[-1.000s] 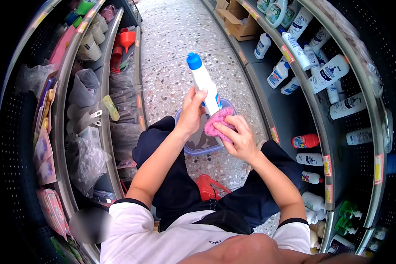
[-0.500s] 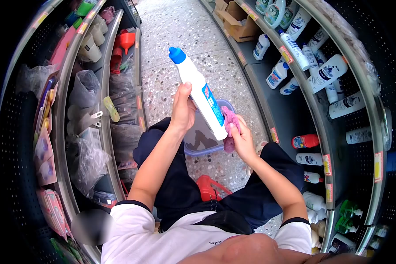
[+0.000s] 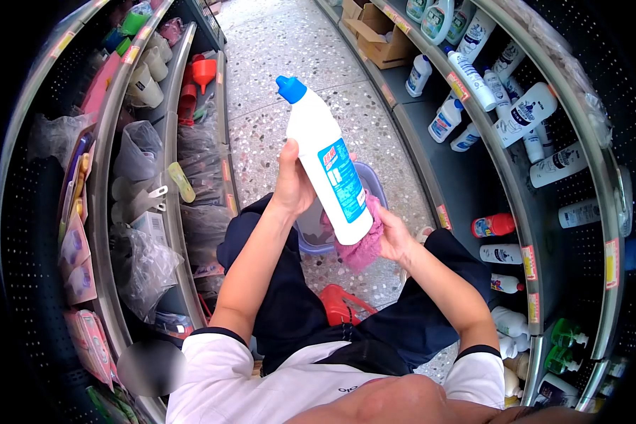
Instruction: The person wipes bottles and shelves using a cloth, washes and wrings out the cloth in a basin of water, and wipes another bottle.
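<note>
A white cleaner bottle (image 3: 325,166) with a blue cap and blue label is tilted in front of me, cap up and to the left. My left hand (image 3: 293,180) is closed around its side, thumb along the near edge. Behind the bottle's lower end, my right hand (image 3: 392,233) grips a pink cloth (image 3: 360,253) that presses against the base; some of its fingers are hidden. Below the bottle, a bluish plastic basin (image 3: 374,185) stands on the floor between my legs, partly covered by the bottle and cloth.
Shelves on the left carry plastic-wrapped goods, cups and a red funnel (image 3: 204,71). On the right, shelves hold several bottles, some lying down, and an open cardboard box (image 3: 380,39). A red plastic stool (image 3: 340,302) is beneath me on the speckled floor (image 3: 275,42).
The bottle has rolled so its blue label faces me more fully. The cloth and my right hand have moved down and spread around the bottle's base.
</note>
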Tool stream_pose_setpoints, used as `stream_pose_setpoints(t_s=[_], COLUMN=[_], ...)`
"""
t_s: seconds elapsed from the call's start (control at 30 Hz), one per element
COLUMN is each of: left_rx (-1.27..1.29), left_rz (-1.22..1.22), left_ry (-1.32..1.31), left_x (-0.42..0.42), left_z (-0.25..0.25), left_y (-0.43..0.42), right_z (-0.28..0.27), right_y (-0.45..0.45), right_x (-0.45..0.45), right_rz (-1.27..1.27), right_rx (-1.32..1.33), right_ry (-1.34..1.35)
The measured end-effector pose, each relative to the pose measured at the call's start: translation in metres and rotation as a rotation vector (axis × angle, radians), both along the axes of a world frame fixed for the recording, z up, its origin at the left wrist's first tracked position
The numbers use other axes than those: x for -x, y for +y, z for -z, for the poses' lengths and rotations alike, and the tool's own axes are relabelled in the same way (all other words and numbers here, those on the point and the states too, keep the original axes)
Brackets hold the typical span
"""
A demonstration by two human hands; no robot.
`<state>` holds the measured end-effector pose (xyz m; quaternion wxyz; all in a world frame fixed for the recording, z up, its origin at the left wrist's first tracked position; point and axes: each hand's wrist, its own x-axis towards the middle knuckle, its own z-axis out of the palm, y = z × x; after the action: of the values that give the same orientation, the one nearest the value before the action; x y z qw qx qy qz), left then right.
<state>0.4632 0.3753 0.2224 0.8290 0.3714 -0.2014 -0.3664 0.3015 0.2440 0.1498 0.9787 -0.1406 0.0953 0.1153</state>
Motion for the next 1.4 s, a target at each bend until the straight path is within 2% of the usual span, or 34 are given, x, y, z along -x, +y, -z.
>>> stream_pose_setpoints(t_s=[0.23,0.33,0.43,0.57,0.7,0.8,0.83,1.03,1.13,1.33,1.4], left_rx=[0.114,0.11,0.01,-0.139,-0.274,-0.281,-0.213,-0.056,0.005,0.049,0.041], left_rz=[0.01,-0.03,-0.327,-0.436,-0.381,-0.436,-0.349,-0.35,-0.349,-0.277,-0.24], left_ry=[-0.119,-0.11,-0.085,-0.193,-0.327,-0.298,-0.211,-0.083,-0.046,-0.042,-0.034], left_x=[-0.004,-0.011,-0.007,-0.013,0.008,0.02,0.02,0.024,0.025,0.021,0.021], left_z=[-0.011,0.0,-0.001,0.009,0.002,-0.002,0.002,0.012,0.011,0.008,0.008], left_y=[-0.002,0.002,-0.003,-0.004,-0.014,-0.025,-0.025,-0.033,-0.033,-0.023,-0.02], right_z=[-0.028,-0.041,-0.051,-0.051,-0.044,-0.035,-0.032,-0.052,-0.061,-0.057,-0.066], right_y=[-0.001,0.0,-0.003,-0.01,-0.012,-0.006,-0.004,0.0,0.001,-0.003,-0.006], right_x=[-0.002,-0.004,-0.008,-0.015,-0.023,-0.029,-0.03,-0.034,-0.03,-0.026,-0.025], right_rz=[0.067,0.142,0.28,0.412,0.545,0.663,0.699,0.731,0.67,0.729,0.705], right_rx=[0.336,0.503,0.612,0.749,1.039,1.237,1.298,1.699,1.733,2.062,2.051], right_ry=[-0.147,-0.175,-0.172,-0.154,-0.136,-0.139,-0.142,-0.251,-0.261,-0.5,-0.563])
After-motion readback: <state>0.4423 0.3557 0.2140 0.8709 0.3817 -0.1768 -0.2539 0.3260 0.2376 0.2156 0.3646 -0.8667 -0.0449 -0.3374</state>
